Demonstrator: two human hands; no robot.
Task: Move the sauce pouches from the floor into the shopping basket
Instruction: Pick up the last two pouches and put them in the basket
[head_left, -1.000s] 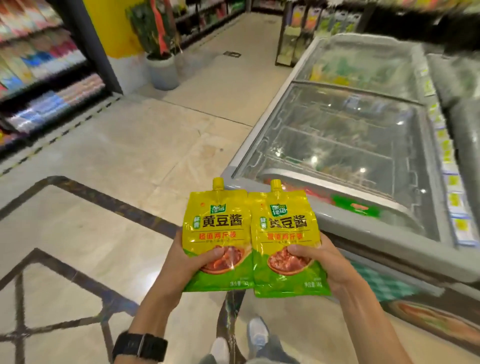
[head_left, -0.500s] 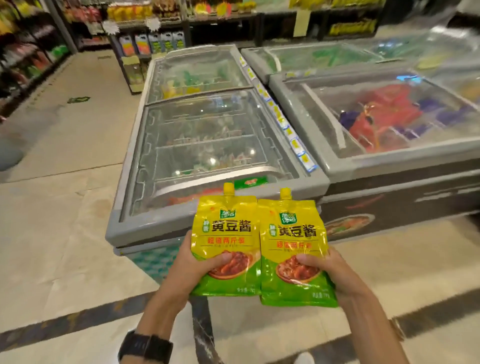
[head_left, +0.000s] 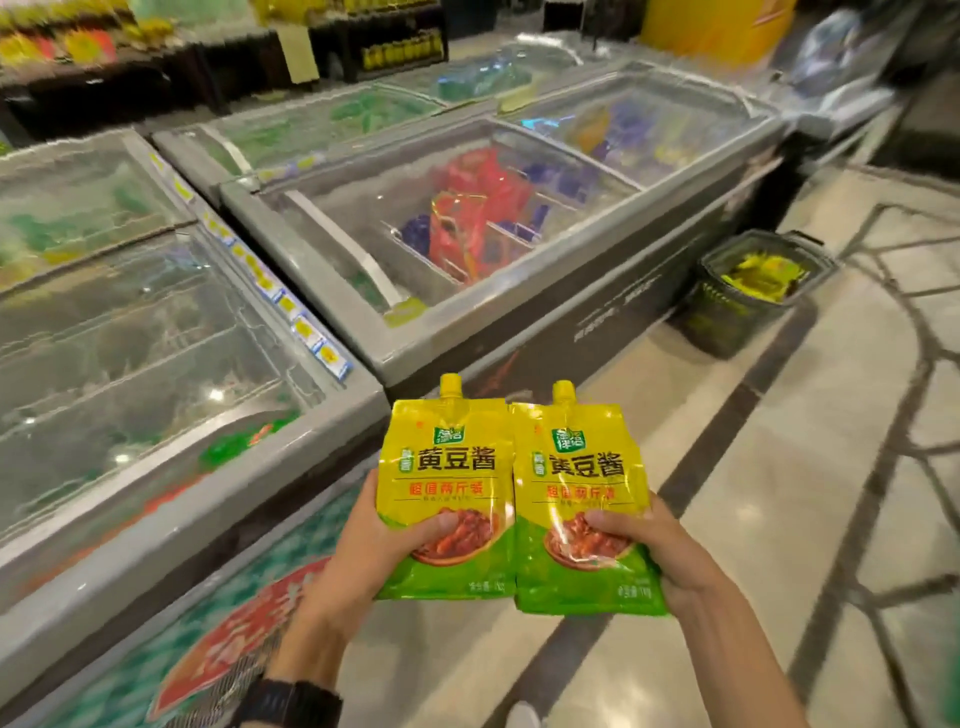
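- Lower centre of the frame: left pouch (head_left: 445, 467) and right pouch (head_left: 577, 483), side by side, edges touching, spouts up, labels facing the camera.
- Left grip (head_left: 363, 545) clamped on the lower part of the left pouch, thumb across the front, fingers hidden behind. Right grip (head_left: 660, 551) doing the same on the right pouch. Both closed firmly on their own pouch.
- Already off the floor (head_left: 779, 493), so roughly halfway by my guess. Not in the shopping basket (head_left: 709, 306) yet.
- Basket down on the floor at right of centre, just beside the front of a chest freezer (head_left: 519, 312), well apart from the pouches, with more yellow-green packs already inside.
- Biggest risk imo: held only low down, top-heavy, glossy film. Could flop over or slide out of a thumb pinch on the way over or during the bend down.
- Also worth watching: freezer front running right alongside the way to the basket, easy to clip with a pouch.
- Dropping from height = possible bounce off the pile in there, or a hit on the rim and back onto the floor. Safer lowered right in.
- Spout caps: too small to tell how tight.
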